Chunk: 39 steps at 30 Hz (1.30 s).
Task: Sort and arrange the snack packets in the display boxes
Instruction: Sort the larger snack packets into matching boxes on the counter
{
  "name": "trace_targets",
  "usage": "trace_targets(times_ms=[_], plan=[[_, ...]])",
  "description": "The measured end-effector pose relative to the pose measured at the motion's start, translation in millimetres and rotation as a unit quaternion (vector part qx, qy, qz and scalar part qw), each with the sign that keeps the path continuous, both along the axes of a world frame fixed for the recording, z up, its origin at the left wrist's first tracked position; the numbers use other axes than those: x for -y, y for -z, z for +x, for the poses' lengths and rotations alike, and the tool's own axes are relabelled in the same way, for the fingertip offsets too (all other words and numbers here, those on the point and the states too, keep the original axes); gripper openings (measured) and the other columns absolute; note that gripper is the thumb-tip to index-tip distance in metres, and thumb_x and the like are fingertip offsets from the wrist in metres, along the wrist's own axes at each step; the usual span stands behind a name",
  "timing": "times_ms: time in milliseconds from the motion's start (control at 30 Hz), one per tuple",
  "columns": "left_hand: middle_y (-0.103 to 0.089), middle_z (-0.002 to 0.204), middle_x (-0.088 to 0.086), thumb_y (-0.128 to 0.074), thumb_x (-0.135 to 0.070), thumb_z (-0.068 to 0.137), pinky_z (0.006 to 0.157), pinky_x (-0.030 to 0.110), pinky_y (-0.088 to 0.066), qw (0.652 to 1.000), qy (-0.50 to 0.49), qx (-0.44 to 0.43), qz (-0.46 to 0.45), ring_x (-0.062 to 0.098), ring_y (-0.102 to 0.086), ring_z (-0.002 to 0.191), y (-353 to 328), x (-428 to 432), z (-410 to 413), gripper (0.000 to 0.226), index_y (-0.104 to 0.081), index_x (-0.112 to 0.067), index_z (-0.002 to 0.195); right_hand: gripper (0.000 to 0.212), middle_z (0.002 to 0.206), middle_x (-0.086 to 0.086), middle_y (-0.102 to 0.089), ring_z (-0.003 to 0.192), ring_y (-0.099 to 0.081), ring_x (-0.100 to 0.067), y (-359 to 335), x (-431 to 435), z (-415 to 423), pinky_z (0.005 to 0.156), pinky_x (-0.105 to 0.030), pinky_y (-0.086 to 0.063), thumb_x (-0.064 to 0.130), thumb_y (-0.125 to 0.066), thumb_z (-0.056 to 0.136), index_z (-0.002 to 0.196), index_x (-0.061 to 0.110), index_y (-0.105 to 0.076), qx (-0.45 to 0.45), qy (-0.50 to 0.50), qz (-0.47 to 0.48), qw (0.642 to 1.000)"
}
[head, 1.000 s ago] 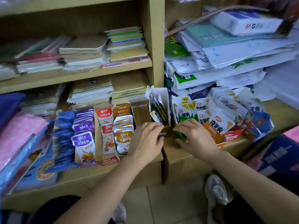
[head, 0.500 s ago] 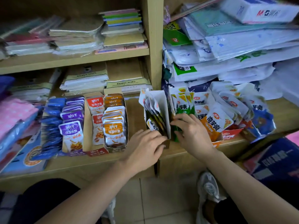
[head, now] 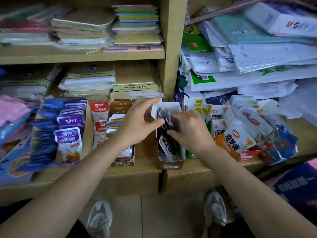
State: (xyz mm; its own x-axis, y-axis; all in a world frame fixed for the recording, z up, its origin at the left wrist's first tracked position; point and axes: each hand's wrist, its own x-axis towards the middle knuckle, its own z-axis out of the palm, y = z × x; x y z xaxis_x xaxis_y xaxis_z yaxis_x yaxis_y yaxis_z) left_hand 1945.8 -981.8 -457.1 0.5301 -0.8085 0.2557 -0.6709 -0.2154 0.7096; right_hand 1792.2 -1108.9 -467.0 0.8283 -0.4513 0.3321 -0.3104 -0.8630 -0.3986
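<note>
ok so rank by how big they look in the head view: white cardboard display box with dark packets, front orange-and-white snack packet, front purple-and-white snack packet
1. white cardboard display box: clearly largest
2. orange-and-white snack packet and purple-and-white snack packet: near alike, and the orange one is tilted, so no ranking between them

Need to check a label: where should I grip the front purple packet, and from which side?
Pinch the top edge of the front purple packet, coming from above. It stands nearly upright, blue packets crowd its left and a cardboard wall its right, so only the top is free.
</note>
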Motion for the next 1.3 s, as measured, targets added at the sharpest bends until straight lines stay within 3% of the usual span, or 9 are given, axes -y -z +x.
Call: trace_targets(times_ms=[100, 200, 300, 500, 633, 833, 1033, 1167, 1300], plan=[[-0.050, 0.119, -0.011, -0.075, -0.027, 0.090, 0.098, 0.030, -0.042, 0.999, 0.023, 0.045, -0.003, 0.011, -0.053, 0.117, 10, 5, 7, 0.036, -0.070, -0.028, 0.125, 0.025, 0.054, 0.013, -0.040, 0.053, -0.037, -0.005, 3, 13, 0, 0.050, -0.024, -0.034, 0.007, -0.071, 0.088, 0.071, 0.015, -0.056, 0.033, 0.012, 0.032, 0.999], [-0.054, 0.107, -0.015, -0.078, -0.024, 0.087, 0.088, 0.022, -0.040, 0.998, 0.014, 0.059, -0.034, 0.005, -0.055, 0.102, 14, 6, 10, 0.030, -0.074, -0.026, 0.117, 0.032, 0.050, -0.001, -0.047, 0.050, -0.044, -0.017, 0, 29, -1, 0.050, -0.035, -0.036, 0.008, -0.067, 0.090, 0.062, 0.014, -0.053, 0.086, 0.065, 0.110, 0.988], [-0.059, 0.107, -0.015, -0.080, -0.024, 0.085, 0.087, 0.017, -0.043, 0.995, 0.020, 0.084, -0.059, 0.000, -0.057, 0.100, 14, 5, 14, 0.031, -0.075, -0.026, 0.116, 0.040, 0.051, 0.004, -0.052, 0.051, -0.045, -0.005, -6, 33, 1, 0.052, -0.026, -0.036, 0.011, -0.068, 0.092, 0.059, 0.027, -0.052, 0.146, 0.105, 0.173, 0.968], [-0.047, 0.135, -0.003, -0.081, -0.038, 0.081, 0.095, 0.032, -0.045, 0.989, 0.036, 0.144, -0.026, 0.017, -0.047, 0.121, 12, 11, 14, 0.049, -0.068, -0.031, 0.128, 0.028, 0.069, 0.010, -0.068, 0.060, -0.063, -0.007, -12, 32, 8, 0.055, -0.018, -0.046, 0.012, -0.068, 0.094, 0.073, 0.029, -0.062, 0.192, 0.103, 0.214, 0.952], [-0.042, 0.147, -0.005, -0.076, -0.044, 0.085, 0.098, 0.041, -0.046, 0.984, 0.038, 0.165, 0.045, 0.020, -0.042, 0.133, 7, 18, 9, 0.019, -0.073, -0.033, 0.100, 0.011, 0.074, 0.004, -0.068, 0.061, -0.065, -0.012, -16, 30, 13, 0.056, -0.016, -0.049, 0.011, -0.066, 0.096, 0.085, 0.015, -0.067, 0.196, 0.077, 0.223, 0.952], [-0.051, 0.124, -0.007, -0.078, -0.041, 0.085, 0.076, 0.036, -0.053, 0.986, -0.001, 0.149, -0.081, 0.011, -0.056, 0.104, 8, 22, 5, 0.013, -0.072, -0.029, 0.088, 0.015, 0.072, -0.001, -0.071, 0.069, -0.067, -0.016, -17, 40, 23, 0.067, -0.033, -0.057, 0.007, -0.067, 0.093, 0.080, 0.014, -0.070, 0.097, 0.044, 0.161, 0.981], [-0.056, 0.087, -0.006, -0.086, -0.026, 0.080, 0.066, 0.010, -0.041, 0.979, -0.018, 0.111, -0.170, 0.000, -0.054, 0.075, 11, 33, 5, 0.017, -0.080, -0.015, 0.091, 0.051, 0.110, 0.005, -0.066, 0.081, -0.069, -0.015, -15, 42, 11, 0.075, -0.023, -0.057, 0.006, -0.076, 0.083, 0.131, 0.018, -0.063, 0.083, -0.008, 0.252, 0.964], [-0.057, 0.083, -0.006, -0.090, -0.023, 0.074, 0.062, 0.013, -0.045, 0.979, -0.028, 0.082, -0.185, 0.002, -0.059, 0.071, 8, 39, 2, 0.017, -0.079, -0.017, 0.085, 0.040, 0.084, 0.017, -0.054, 0.067, -0.055, -0.002, -5, 35, 19, 0.061, -0.021, -0.043, 0.028, -0.087, 0.075, 0.111, 0.019, -0.071, 0.049, -0.002, 0.091, 0.995], [-0.062, 0.096, 0.000, -0.085, -0.013, 0.079, 0.064, 0.031, -0.059, 0.977, -0.001, 0.075, -0.199, 0.011, -0.065, 0.076, 4, 38, 2, 0.021, -0.077, -0.014, 0.099, 0.008, 0.060, 0.016, -0.053, 0.053, -0.045, -0.002, -2, 37, 26, 0.054, -0.022, -0.035, 0.018, -0.076, 0.088, 0.082, 0.013, -0.075, 0.098, -0.001, 0.117, 0.988]])
